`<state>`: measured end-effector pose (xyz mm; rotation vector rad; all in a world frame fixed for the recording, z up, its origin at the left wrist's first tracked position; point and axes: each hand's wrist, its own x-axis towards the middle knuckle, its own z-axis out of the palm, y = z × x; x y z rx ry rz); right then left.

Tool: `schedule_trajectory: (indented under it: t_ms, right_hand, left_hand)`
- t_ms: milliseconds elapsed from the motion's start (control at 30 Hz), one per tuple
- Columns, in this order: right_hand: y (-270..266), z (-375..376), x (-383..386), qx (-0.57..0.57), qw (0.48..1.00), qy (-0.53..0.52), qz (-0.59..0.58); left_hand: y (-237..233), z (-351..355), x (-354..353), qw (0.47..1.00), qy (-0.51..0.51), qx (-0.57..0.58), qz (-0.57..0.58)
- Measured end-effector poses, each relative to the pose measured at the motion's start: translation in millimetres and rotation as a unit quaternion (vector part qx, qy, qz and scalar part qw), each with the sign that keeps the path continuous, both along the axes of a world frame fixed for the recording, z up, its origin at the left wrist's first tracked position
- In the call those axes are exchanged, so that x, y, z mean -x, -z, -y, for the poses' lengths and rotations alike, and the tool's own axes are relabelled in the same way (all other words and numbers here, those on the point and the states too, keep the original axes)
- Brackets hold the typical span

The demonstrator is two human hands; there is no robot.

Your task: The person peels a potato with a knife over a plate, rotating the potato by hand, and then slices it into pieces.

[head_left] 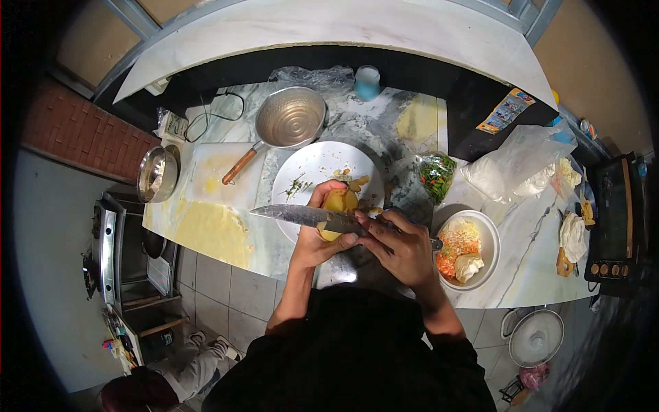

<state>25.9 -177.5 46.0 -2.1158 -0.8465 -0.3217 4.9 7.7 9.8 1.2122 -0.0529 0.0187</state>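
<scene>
My left hand (317,246) is closed around a partly peeled potato (341,200), with brown skin still on its upper side and pale yellow flesh below. In my right hand (403,253) is a large kitchen knife (292,213); its broad blade points left and lies across the potato. The blade hides part of the potato, and my fingers hide most of the handle. Both hands are over the near side of a white plate (292,172), where potato peelings (358,182) and green herb scraps (298,185) lie.
Left of the plate are a hammered saucepan (291,117), a cutting board (209,172) and a metal bowl (157,175). To the right stand a bowl of shredded vegetables (492,247) and a bag of chillies (436,177). Another person (161,384) is at lower left.
</scene>
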Motion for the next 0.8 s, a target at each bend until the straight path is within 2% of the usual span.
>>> schedule_trajectory:
  t_ms: [167, 233, 433, 500, 700, 800]
  right_hand:
    - [-4.7, 4.1, 0.4, -0.004, 1.0, -0.029, 0.005]
    - [-10.9, 5.6, 3.3, -0.003, 0.998, -0.043, -0.048]
    - [-19.4, 7.6, 1.0, 0.011, 0.999, -0.038, -0.015]
    - [-21.1, 7.4, 1.8, 0.012, 0.999, -0.031, -0.018]
    - [-28.6, 6.4, 1.4, 0.011, 1.0, -0.011, 0.014]
    - [-37.0, 4.2, 2.1, 0.0, 1.0, -0.008, 0.027]
  left_hand:
    - [-11.6, 0.5, -2.7, 1.0, 0.004, -0.017, 0.016]
    - [-12.7, -0.4, -4.3, 0.999, 0.003, -0.031, 0.01]
    - [-12.9, -1.2, -9.2, 0.999, 0.027, -0.009, 0.033]
    - [-13.2, -2.2, -11.7, 0.996, 0.023, -0.053, 0.063]
    - [-33.3, -1.6, -17.5, 0.989, 0.04, -0.069, 0.122]
    - [-34.2, -1.3, -19.7, 0.987, 0.046, -0.043, 0.147]
